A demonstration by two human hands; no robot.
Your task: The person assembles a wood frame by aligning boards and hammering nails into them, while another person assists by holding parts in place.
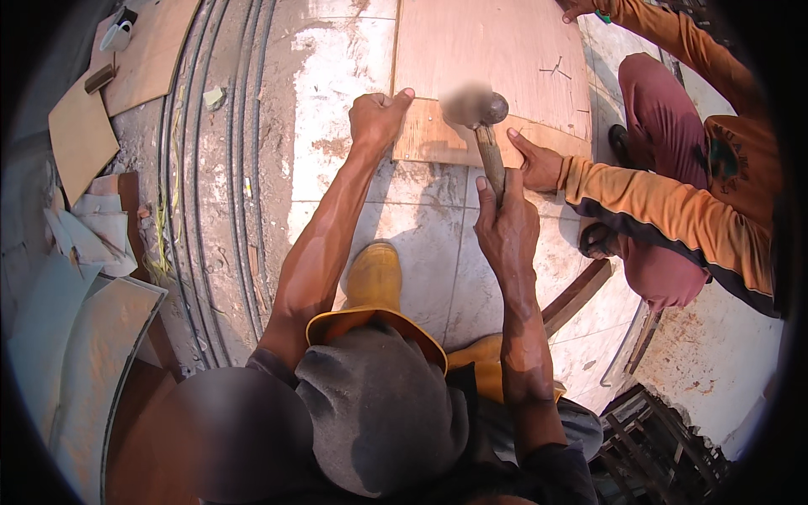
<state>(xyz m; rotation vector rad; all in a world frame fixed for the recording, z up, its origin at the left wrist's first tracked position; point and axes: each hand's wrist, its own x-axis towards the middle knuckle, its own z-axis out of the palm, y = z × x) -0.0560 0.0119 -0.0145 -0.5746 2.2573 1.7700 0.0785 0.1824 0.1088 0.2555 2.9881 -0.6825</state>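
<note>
A pale plywood sheet (488,42) lies on the tiled floor in front of me, with a darker wooden strip (425,139) along its near edge. At the sheet's left corner, my left hand (377,122) is closed on the edge, thumb on top. My right hand (509,227) grips the wooden handle of a hammer (488,151). Its rounded metal head is over the strip, partly blurred. Just right of the hammer, a co-worker's hand (540,162) presses on the strip. Several loose nails (554,69) rest on the sheet.
The co-worker in an orange sleeve (656,202) squats at right, other hand (576,8) at the far edge. Long steel bars (240,168) run along the left. Boards (84,139), a white cup (116,36) and bent sheets (109,337) lie beyond. My yellow boot (373,278) stands below.
</note>
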